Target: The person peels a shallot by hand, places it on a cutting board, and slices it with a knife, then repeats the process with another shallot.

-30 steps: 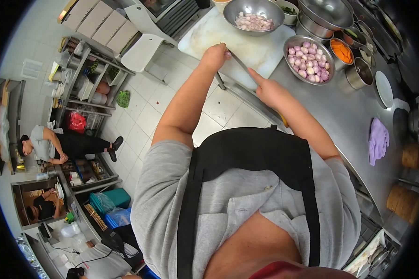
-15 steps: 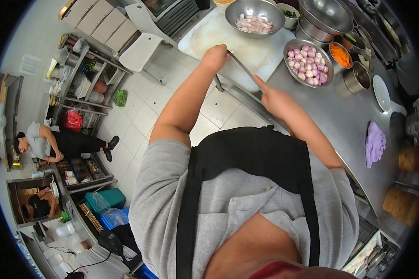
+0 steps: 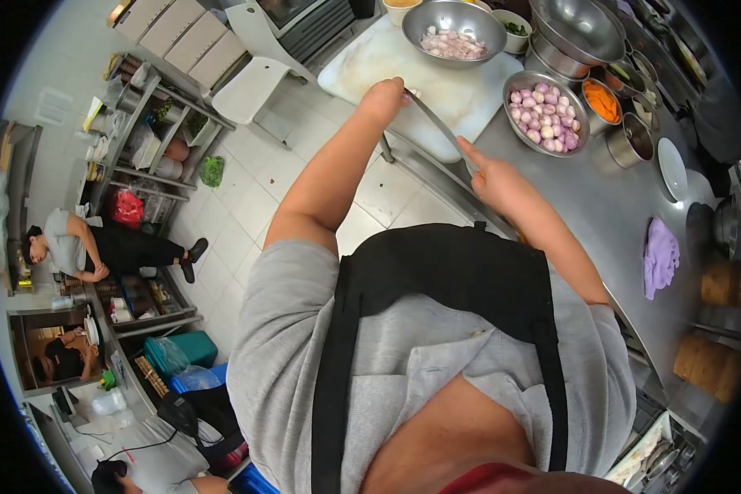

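My right hand is closed around the handle of a knife, with the index finger stretched along the blade. The blade points toward my left hand, whose fingers are bent over the white cutting board. A small pale pinkish piece, apparently a shallot, shows at the left fingertips, against the knife tip. Behind stands a steel bowl of chopped shallots. To the right, another steel bowl holds whole peeled shallots.
On the steel counter are a container of orange pieces, a steel pot, a white plate and a purple cloth. A white chair stands across the aisle. Other people, one by the shelves, are at the left.
My right hand and the knife have shifted slightly right and down. A pale piece now shows more at my left fingertips. At bottom left, another person has come further into view.
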A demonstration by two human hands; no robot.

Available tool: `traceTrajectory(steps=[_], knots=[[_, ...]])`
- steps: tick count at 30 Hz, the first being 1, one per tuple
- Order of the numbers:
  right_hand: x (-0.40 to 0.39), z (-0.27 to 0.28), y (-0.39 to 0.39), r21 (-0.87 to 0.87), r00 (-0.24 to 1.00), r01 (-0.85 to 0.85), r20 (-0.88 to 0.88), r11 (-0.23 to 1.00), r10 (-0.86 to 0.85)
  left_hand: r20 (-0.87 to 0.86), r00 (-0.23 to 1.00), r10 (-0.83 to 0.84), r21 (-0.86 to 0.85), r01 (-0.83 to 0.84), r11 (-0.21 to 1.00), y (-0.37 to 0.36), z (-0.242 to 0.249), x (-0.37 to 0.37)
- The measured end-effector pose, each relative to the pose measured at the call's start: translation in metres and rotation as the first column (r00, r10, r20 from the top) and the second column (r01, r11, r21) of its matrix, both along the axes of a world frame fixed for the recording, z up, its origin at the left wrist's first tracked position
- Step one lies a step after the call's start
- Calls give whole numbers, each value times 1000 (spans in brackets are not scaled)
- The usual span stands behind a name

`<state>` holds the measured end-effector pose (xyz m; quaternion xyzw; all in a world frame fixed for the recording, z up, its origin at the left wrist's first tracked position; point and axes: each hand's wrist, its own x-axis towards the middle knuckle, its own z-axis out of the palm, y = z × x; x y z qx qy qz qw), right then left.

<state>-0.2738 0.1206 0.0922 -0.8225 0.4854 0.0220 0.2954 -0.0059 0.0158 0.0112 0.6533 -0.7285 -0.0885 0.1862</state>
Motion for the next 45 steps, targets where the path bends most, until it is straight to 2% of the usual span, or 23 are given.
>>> traceTrajectory(steps=[3,6,8,9,13,15,18,20,24,27,37,39,43,45], knots=[[0,-1,-4,-4,999,-31,5,1000,31,44,999,7,-46,-5,999,0,-2,-2],[12,-29,-21,-2,998,-35,53,999,35,66,998,6,-66,-2,998,-2,-7,-1],[22,-46,-33,-44,994,-17,111,999,21,12,1000,5,-42,-4,999,-3,-13,0],[22,-40,-33,-50,993,-18,115,999,24,-37,999,6,-27,-7,1000,-2,-5,1],[5,-23,-17,6,998,-34,53,999,34,-33,999,39,12,-39,999,5,4,-5],[-2,-21,-10,19,999,-30,34,999,30,-16,1000,15,-44,-16,999,2,-4,-1],[-2,-9,-2,-9,995,-6,98,1000,7,-33,999,-7,-71,4,997,-2,-10,3],[1,4,1,23,999,-9,33,1000,8,-38,999,-4,-75,1,997,2,-7,1],[2,-4,-4,38,1000,-5,25,999,4,-29,999,-17,-83,15,996,4,-3,-1],[5,-19,-11,-37,995,-15,94,999,19,-52,998,-23,-88,19,996,4,-4,1],[36,-33,-33,-35,999,-32,32,999,33,51,998,48,-51,-46,998,-5,-14,2],[38,-32,-35,-36,999,-33,9,999,34,-6,999,53,-37,-53,998,-6,-13,4],[21,-40,-27,-25,999,-44,27,999,45,12,996,90,-12,-90,996,-2,-6,0],[11,-41,-22,-42,998,-47,27,998,48,-33,993,116,-2,-117,993,0,-5,-2]])
